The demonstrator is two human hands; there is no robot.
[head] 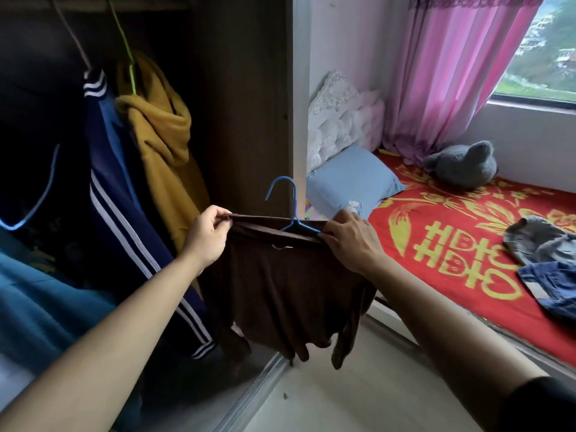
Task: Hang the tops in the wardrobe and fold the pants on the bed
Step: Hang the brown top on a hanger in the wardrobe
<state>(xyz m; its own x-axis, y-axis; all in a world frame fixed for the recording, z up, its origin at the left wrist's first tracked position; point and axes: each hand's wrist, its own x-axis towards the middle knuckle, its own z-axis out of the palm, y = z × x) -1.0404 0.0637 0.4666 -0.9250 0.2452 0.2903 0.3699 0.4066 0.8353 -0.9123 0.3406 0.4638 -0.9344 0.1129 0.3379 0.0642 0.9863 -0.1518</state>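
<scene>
A brown top hangs from a blue hanger in front of the open wardrobe. My left hand pinches the top's left shoulder. My right hand grips the right shoulder over the hanger's arm. The hook points up, free of any rail. Inside the wardrobe hang a yellow hoodie on a green hanger and a navy striped jacket. On the bed at the right lie blue jeans and a grey denim garment.
A blue pillow and white lace pillows sit at the bed's head. A grey plush toy lies by the pink curtain. The wardrobe's sliding track runs along the pale floor. A teal cloth is at lower left.
</scene>
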